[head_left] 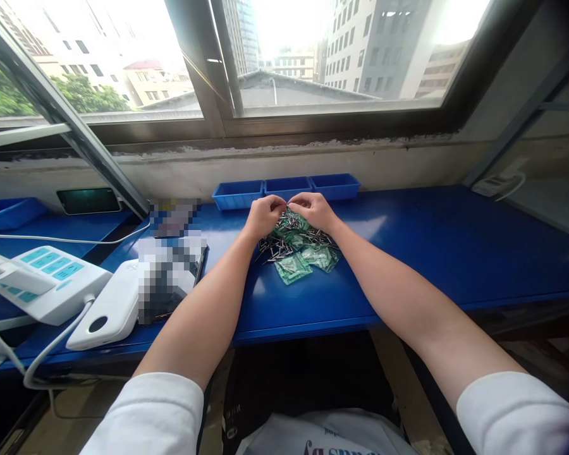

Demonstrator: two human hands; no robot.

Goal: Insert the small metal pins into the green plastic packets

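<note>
Above a heap on the blue table, my left hand (267,213) and my right hand (315,210) meet almost fingertip to fingertip. Both have curled, pinching fingers; whatever lies between them is too small or hidden to make out. Under and in front of them spreads a pile of thin metal pieces (275,248), which look like screws or pins. Small green-tinted clear plastic bags (294,268) lie among and in front of these pieces. Just behind my hands, three joined blue bins (239,194) stand in a row; their insides hardly show.
To the left lie a white power strip (59,278), a white power bank (109,309) with cables, and a partly blurred stack of items. A phone (89,201) leans near a metal shelf post. The blue table (431,253) stretches right, below a window (351,57).
</note>
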